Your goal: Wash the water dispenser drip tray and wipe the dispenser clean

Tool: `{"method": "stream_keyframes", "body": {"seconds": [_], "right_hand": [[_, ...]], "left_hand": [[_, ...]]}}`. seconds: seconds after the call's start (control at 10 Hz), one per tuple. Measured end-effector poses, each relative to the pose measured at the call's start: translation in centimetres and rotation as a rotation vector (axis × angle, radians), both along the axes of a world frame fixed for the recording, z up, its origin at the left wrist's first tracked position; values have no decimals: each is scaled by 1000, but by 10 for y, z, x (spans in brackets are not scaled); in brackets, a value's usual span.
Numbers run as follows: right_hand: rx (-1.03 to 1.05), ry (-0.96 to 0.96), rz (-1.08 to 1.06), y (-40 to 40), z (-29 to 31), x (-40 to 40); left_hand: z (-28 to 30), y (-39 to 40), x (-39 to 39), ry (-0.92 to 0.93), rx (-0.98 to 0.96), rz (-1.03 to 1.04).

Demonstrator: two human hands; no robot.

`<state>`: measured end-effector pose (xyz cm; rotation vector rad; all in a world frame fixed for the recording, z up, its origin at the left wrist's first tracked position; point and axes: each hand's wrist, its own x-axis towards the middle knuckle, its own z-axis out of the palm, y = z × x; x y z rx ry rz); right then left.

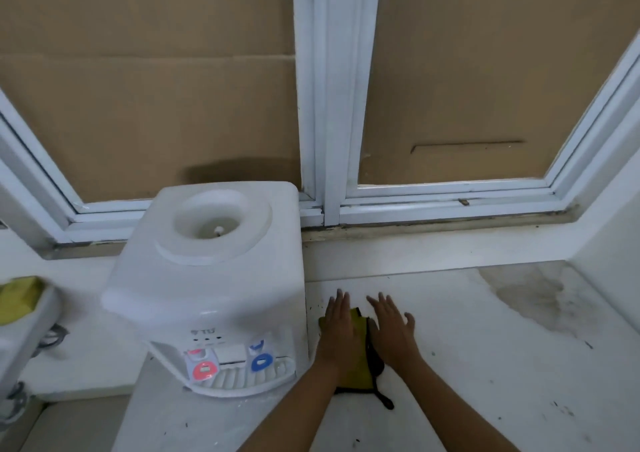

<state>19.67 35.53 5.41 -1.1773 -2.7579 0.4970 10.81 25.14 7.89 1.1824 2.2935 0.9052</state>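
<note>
Behind everything stands the window (332, 105), its white frame backed with brown cardboard (149, 88). Below it runs the white bench (485, 365), stained dark at its far right corner. On the bench to my left sits the white water dispenser (207, 278), its round bottle well open on top, with a red tap (204, 370) and a blue tap (262, 361) on its front. The drip tray (242, 380) is in its place under the taps, at the foot of the dispenser. Just beside the dispenser's right side lies a yellow cloth (358, 365) with a black edge and strap, flat on the bench. My left hand (337, 334) presses flat on the cloth, fingers straight, no grip closed round it. My right hand (391, 330) lies flat too, fingers spread, its inner edge on the cloth's black border and the rest on the bench. At far left a yellow sponge (17, 299) rests on a white ledge.
</note>
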Motion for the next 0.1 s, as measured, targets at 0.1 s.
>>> {"method": "stream_keyframes", "body": {"seconds": [0.1], "right_hand": [[134,203,17,7,30,0]], "left_hand": [[37,2,6,77,200,-36]]}}
